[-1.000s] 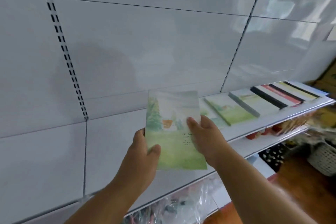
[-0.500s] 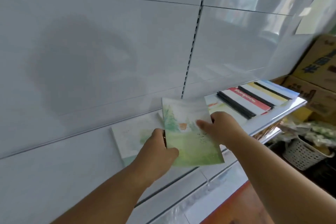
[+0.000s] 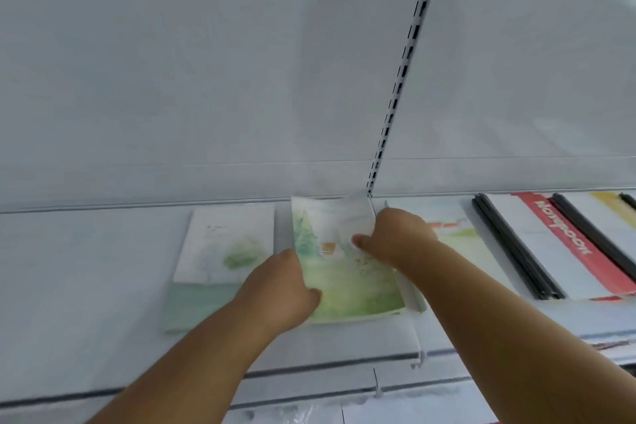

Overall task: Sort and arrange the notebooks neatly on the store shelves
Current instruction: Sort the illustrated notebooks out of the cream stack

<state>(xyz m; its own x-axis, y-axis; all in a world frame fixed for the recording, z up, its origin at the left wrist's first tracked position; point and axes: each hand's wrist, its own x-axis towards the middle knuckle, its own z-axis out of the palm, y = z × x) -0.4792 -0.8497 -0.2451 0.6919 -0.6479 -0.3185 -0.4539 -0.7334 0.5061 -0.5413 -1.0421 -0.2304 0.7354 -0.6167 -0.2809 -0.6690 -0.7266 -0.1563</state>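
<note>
White metal store shelf [image 3: 103,251], flat, smooth, slightly glossy; front lip edged with a dark line. Back wall of white panels [image 3: 206,62] with horizontal seams. A slotted upright rail [image 3: 401,72], white with dark rectangular slots, runs down to the shelf's rear edge.

Green watercolour notebook [image 3: 347,272]: thin rectangular softcover, matte, painted tree and small orange house above a green field. It sits near the middle of the shelf, far edge against the back wall; whether the near edge lies fully flat, cannot tell.

Left hand [image 3: 278,289]: grips the notebook's near-left edge, thumb on top of the cover, fingers hidden beneath. Right hand [image 3: 395,237]: holds the notebook's right edge near the far corner, thumb pressed on the cover, fingers curled round the side.

Just left of it, a pale notebook [image 3: 223,251] lies flat, white cover with a faint green patch, green band at its near end. Right of the right hand, another watercolour notebook [image 3: 457,237], partly hidden by the arm. Further right, a row of overlapping notebooks with black spines [image 3: 516,251], one cover with a red band [image 3: 571,248] and white lettering.
</note>
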